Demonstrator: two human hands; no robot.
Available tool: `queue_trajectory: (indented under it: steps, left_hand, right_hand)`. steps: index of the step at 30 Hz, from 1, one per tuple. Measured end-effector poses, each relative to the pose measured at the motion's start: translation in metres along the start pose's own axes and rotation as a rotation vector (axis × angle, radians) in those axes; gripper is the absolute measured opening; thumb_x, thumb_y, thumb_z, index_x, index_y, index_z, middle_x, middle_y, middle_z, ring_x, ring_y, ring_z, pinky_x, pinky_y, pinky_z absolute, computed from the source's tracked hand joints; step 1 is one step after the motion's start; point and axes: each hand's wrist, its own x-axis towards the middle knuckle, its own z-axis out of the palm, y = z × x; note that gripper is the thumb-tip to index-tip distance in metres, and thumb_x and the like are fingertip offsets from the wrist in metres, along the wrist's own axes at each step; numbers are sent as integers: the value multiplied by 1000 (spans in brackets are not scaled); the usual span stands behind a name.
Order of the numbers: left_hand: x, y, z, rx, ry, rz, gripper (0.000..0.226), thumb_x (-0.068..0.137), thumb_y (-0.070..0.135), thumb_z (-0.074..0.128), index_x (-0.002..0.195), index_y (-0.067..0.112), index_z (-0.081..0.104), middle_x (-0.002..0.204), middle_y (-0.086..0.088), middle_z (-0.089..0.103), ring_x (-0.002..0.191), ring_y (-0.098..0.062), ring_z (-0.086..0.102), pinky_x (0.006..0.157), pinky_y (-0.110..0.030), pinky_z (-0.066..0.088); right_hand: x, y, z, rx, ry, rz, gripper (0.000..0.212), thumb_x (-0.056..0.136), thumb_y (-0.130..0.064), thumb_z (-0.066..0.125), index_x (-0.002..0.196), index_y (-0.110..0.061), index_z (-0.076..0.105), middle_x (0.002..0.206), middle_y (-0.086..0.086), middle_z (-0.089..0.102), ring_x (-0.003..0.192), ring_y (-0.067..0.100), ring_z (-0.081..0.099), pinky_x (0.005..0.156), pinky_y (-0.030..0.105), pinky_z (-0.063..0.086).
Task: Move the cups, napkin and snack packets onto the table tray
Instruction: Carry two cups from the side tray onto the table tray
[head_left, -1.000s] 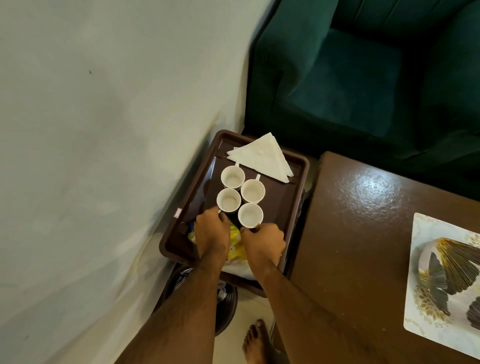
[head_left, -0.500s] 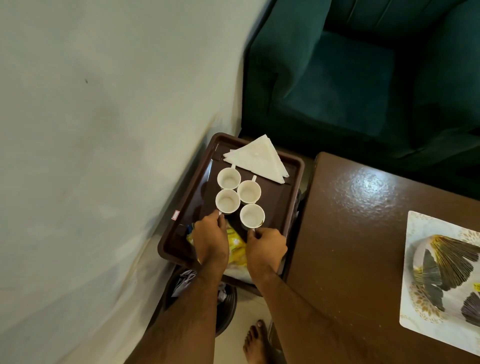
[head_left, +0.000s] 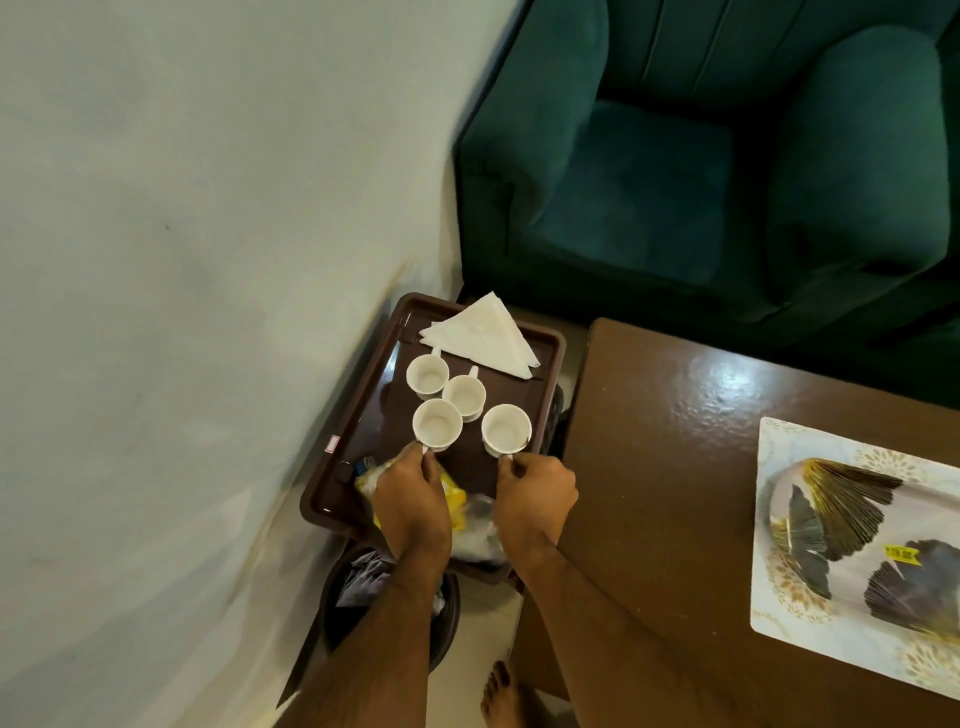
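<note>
Cups: I have left hand (head_left: 413, 501) pinching near-left cup (head_left: 437, 424) handle, right hand (head_left: 535, 488) pinching near-right cup (head_left: 506, 430); table tray (head_left: 779, 519) lies well right across counter (head_left: 665, 457).

Dim, warm indoor light; a soft glare patch shines on the brown table (head_left: 727, 395) right of the fingers (head_left: 511, 467). The wall (head_left: 182, 260) left of them looks smeared and bowed by wide-angle distortion. Shadow pools under both forearms.
</note>
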Motion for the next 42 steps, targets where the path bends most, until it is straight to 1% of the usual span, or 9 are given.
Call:
queue_trajectory:
  steps: [3,8,13,19,23,27,35,37,42]
  left_hand:
    - [-14,16,1,-27,0,3,18,100,10,61,88,4,72,79,-17,74,67,-20,53,64,-31,36]
    - [-48,53,14,-23,-40,0,23,101,15,59,82,7,69,76,-17,70,61,-17,43,63,-32,29]
    - [-96,96,37,22,-122,101,23,99,14,60,79,6,67,77,-22,72,70,-41,65,60,-33,28]
    - [-167,146,83,-22,-182,158,24,103,18,56,87,6,69,79,-18,73,73,-38,67,61,-31,29]
    - [-212,176,117,18,-250,195,24,104,21,54,95,7,71,84,-15,74,78,-35,68,63,-32,32]
    - [-257,201,149,-4,-304,198,25,103,20,54,90,5,69,80,-16,73,74,-37,68,60,-35,37]
    - [-334,239,202,-42,-358,218,22,103,21,59,98,7,76,87,-18,77,76,-36,71,62,-32,43]
    - [-349,243,215,-48,-373,212,23,102,22,59,94,7,75,87,-19,77,76,-37,70,62,-31,39]
    - [-383,246,245,-67,-398,193,21,102,22,60,101,8,75,93,-19,77,83,-37,71,70,-38,52]
  right_hand:
    - [2,7,-24,-2,18,-12,23,95,-27,65,84,-13,79,76,9,74,70,26,69,72,41,60]
    - [6,32,-68,21,54,3,25,95,-22,66,77,-10,77,69,8,71,61,22,65,66,38,59]
    - [17,74,-121,-49,89,25,24,94,-24,64,79,-9,76,75,11,73,69,30,67,67,38,56]
    - [33,140,-189,-47,176,81,21,95,-28,67,96,-11,80,91,9,79,78,24,72,71,28,52]
    - [44,185,-230,-56,224,140,25,96,-30,66,104,-11,79,100,12,79,88,28,72,85,35,55]
    - [56,233,-267,-100,262,154,25,96,-30,65,96,-10,80,94,13,78,86,31,71,72,29,46]
    - [70,314,-316,-18,375,228,19,94,-23,70,94,-7,81,89,14,79,77,30,70,72,25,40]
    - [73,330,-325,-22,387,254,19,94,-24,71,94,-9,81,90,14,79,77,29,70,74,25,42]
    - [80,373,-342,-55,341,282,22,95,-26,67,92,-9,81,87,13,79,74,28,69,71,30,47]
